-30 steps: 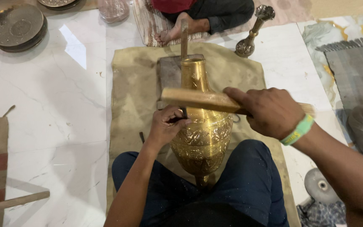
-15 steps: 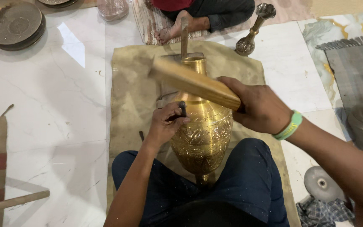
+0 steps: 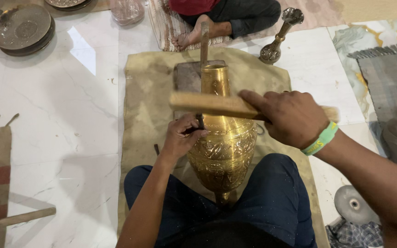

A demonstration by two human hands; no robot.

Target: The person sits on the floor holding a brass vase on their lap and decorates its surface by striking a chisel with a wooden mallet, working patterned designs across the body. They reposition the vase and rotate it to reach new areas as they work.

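Meanwhile right hand (image 3: 295,117) holds wooden stick (image 3: 212,104) over brass vase (image 3: 224,147).

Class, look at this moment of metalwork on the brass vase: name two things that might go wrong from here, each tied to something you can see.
1. The left hand pinches a small dark tool against the brass vase, right under the wooden stick in the right hand; a misaimed blow might hit the fingers.
2. The vase rests tilted between the legs; it may roll and spoil the pattern.
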